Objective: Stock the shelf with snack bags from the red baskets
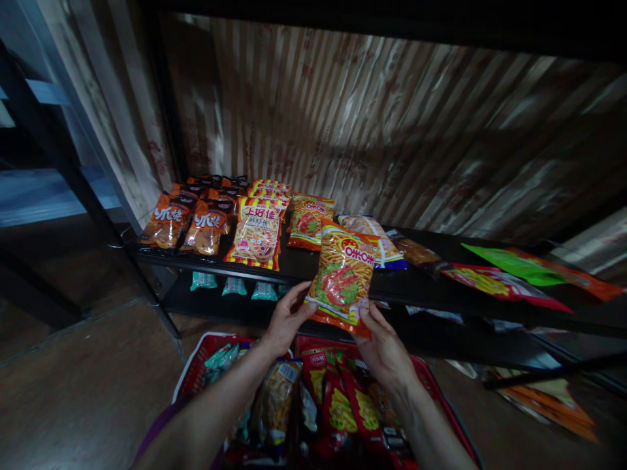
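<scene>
Between my two hands is an orange and yellow snack bag (343, 277) with a red and green picture, tilted up in front of the shelf. My left hand (287, 320) grips its lower left corner, thumb on the front. At the lower right corner my right hand (385, 336) pinches it the same way. A matching snack bag (311, 222) leans on the shelf just behind, to the left. To its left stand red and yellow snack bags (257, 232). Partly covered by the held bag, a blue-edged bag (386, 238) lies behind it.
Brown and orange bags (164, 222) stand at the shelf's left end. Flat red (499, 284) and green packets (514, 261) lie on the right. Two red baskets (208, 343) full of snack bags sit below my arms. A black post (93, 163) rises at left. Teal packets (235, 286) rest on the lower shelf.
</scene>
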